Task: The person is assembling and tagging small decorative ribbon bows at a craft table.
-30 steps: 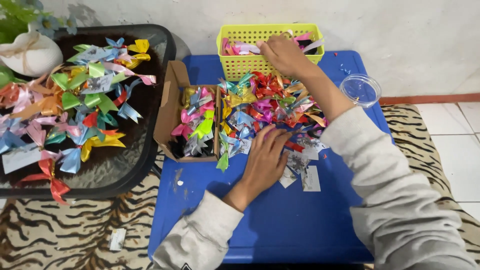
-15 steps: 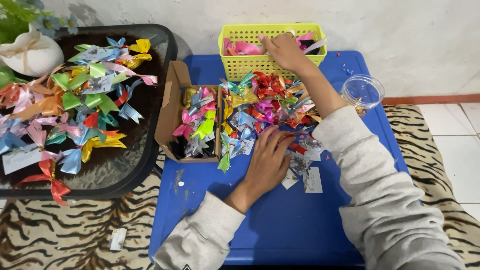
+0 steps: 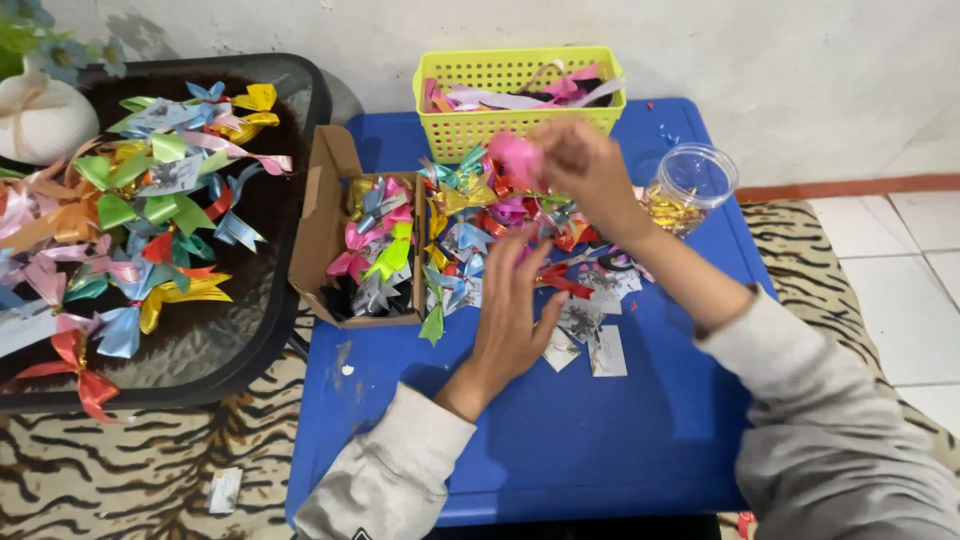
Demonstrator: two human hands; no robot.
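My right hand is raised over the blue table, pinching a pink paper piece that is blurred. My left hand hovers with fingers spread at the near edge of a heap of colourful folded paper bows. Small printed paper slips lie on the table just right of that hand. A yellow plastic basket with pink and white paper strips stands at the table's far edge.
An open cardboard box holding more bows sits left of the heap. A clear plastic jar stands at the right. A dark glass side table on the left carries several ribbon bows and a white vase. Zebra-print rug below.
My right hand has come back from the yellow basket toward me, carrying a pink piece. My left hand lifted slightly and spread its fingers.
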